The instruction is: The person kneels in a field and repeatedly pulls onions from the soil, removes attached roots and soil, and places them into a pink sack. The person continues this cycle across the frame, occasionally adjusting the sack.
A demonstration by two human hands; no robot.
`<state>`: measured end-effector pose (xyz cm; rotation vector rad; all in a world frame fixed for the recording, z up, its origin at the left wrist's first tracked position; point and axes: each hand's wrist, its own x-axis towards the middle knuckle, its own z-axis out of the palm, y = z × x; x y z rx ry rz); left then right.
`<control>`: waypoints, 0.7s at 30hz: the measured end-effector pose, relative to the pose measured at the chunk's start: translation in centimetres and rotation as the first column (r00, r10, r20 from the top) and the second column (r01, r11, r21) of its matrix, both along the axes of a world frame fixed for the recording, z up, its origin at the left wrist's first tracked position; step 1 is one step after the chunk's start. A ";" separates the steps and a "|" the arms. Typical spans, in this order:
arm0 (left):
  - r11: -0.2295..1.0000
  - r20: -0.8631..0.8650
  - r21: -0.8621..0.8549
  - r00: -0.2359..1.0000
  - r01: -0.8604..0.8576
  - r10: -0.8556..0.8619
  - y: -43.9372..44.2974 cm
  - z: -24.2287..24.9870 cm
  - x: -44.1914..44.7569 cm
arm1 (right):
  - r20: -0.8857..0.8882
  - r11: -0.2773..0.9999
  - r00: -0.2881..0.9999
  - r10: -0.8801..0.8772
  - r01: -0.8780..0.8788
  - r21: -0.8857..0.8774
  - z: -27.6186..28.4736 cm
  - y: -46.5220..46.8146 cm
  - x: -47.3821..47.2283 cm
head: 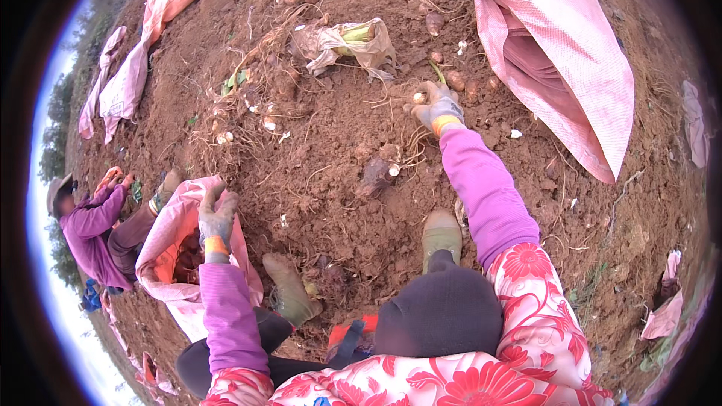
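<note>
My left hand (216, 217), in a pale work glove with an orange cuff, grips the rim of an open pink woven sack (248, 256). Inside the sack lie dark brown corms (189, 259), partly hidden by my arm. Out ahead, my gloved right hand (437, 106) reaches down to the soil. A small taro corm (419, 98) with a whitish end shows at its fingers. Just beyond are more brown corms (456, 80) and a green shoot (437, 70). A larger dark corm (375, 175) with roots sits nearer my boots.
A large pink sack (586, 62) lies at right, its mouth open. Rooty corm clumps (271, 107) and a cut stalk in dry leaves (355, 39) are ahead. Another person (96, 231) sits at left; flat sacks (127, 79) lie beyond. My boots (441, 234) rest on loose brown soil.
</note>
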<state>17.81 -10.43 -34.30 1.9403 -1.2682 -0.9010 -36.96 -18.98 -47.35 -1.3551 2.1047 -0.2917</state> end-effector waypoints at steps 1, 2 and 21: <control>0.988 -0.158 -0.042 0.975 0.149 -0.154 -0.6 -0.4 -3.0 | 0.189 0.987 0.971 -0.145 0.154 -0.035 -0.4 -1.0 -1.0; 0.989 -0.134 0.053 0.983 0.137 -0.128 -1.1 -0.8 -6.9 | 0.375 0.949 0.891 -0.257 0.307 -0.078 -0.4 -1.5 -2.3; 0.892 -0.875 0.255 0.482 0.373 0.049 0.7 -3.3 -30.8 | 0.975 0.986 0.185 -0.122 0.138 0.097 8.9 10.7 6.1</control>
